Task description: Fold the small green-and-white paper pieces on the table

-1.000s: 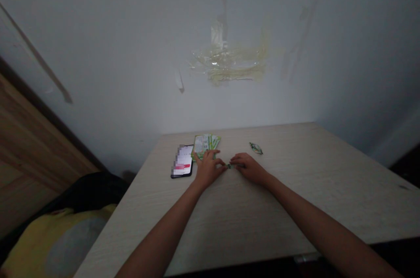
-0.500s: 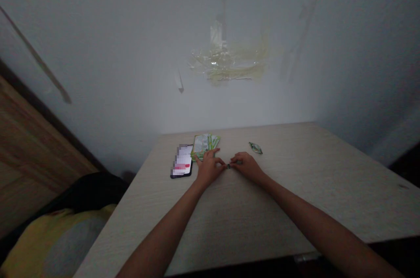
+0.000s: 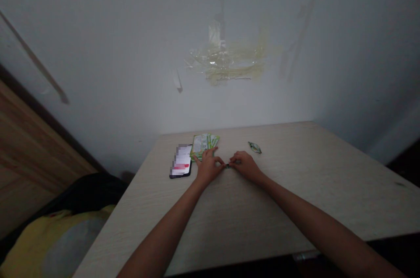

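Observation:
My left hand [image 3: 210, 166] and my right hand [image 3: 244, 165] meet just above the table, fingertips nearly together. Between them is a small dark piece [image 3: 227, 166], too small to make out; each hand pinches at one side of it. The other fingers of my left hand spread towards a stack of green-and-white printed packets [image 3: 201, 142], over its front edge. To the left of the stack lies a phone [image 3: 181, 164] with its screen lit and partly blurred. A single folded green packet [image 3: 255, 147] rests beyond my right hand.
The pale wooden table [image 3: 282, 221] runs back to a grey wall [image 3: 131, 50] with peeling clear tape [image 3: 226, 63] on it. Left of the table are a yellow and grey cloth item [image 3: 65, 238], something black [image 3: 95, 190] and a wooden panel [image 3: 26, 151].
Hardly anything differs. The whole view has shifted very slightly, while both hands keep the same pinch around the small dark piece.

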`<state>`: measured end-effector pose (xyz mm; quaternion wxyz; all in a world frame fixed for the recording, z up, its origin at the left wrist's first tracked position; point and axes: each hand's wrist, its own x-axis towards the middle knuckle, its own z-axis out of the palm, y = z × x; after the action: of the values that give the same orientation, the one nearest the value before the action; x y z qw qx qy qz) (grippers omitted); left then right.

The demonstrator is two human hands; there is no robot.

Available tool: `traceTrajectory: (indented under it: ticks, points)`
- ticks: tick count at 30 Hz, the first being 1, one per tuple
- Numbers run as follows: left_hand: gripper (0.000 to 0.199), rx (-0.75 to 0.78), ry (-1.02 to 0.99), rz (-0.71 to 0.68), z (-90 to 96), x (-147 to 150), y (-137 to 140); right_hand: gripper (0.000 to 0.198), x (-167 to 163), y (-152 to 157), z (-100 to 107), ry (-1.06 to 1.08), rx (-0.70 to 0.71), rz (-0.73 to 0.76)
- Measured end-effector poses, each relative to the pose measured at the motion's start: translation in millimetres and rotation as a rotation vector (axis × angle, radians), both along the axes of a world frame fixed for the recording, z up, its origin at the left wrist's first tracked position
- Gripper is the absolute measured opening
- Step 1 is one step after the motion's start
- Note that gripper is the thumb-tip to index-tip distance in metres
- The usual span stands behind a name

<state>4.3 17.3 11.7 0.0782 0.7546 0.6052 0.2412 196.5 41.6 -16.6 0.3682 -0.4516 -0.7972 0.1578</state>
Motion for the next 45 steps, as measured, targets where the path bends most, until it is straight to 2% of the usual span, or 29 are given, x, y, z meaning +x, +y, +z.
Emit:
traceTrajectory:
  ticks: [12, 21, 27, 33, 40, 45]
  points:
    - [0.004, 0.080, 0.049, -0.027, -4.1, 0, 1, 0.002, -2, -1, 1, -0.021, 0.005, -0.023]
    - [0.003, 0.044, 0.052, -0.013, 1.5, 2, 0, 0.003, -1, 1, -2, -0.051, 0.013, -0.015]
    - [0.003, 0.051, 0.051, -0.021, -2.3, 2, -1, 0.005, -1, -1, 0, -0.040, 0.019, -0.016]
    - [0.023, 0.114, 0.063, -0.006, -4.4, 3, -5, 0.004, -1, -1, 1, -0.069, 0.027, -0.009]
    - [0.009, 0.160, 0.086, -0.042, 2.5, -7, -15, 0.005, -1, -1, 0, -0.063, 0.027, -0.015]
    - [0.006, 0.237, 0.168, -0.170, 6.0, -21, -15, 0.005, -1, -3, 1, -0.063, 0.045, -0.014]
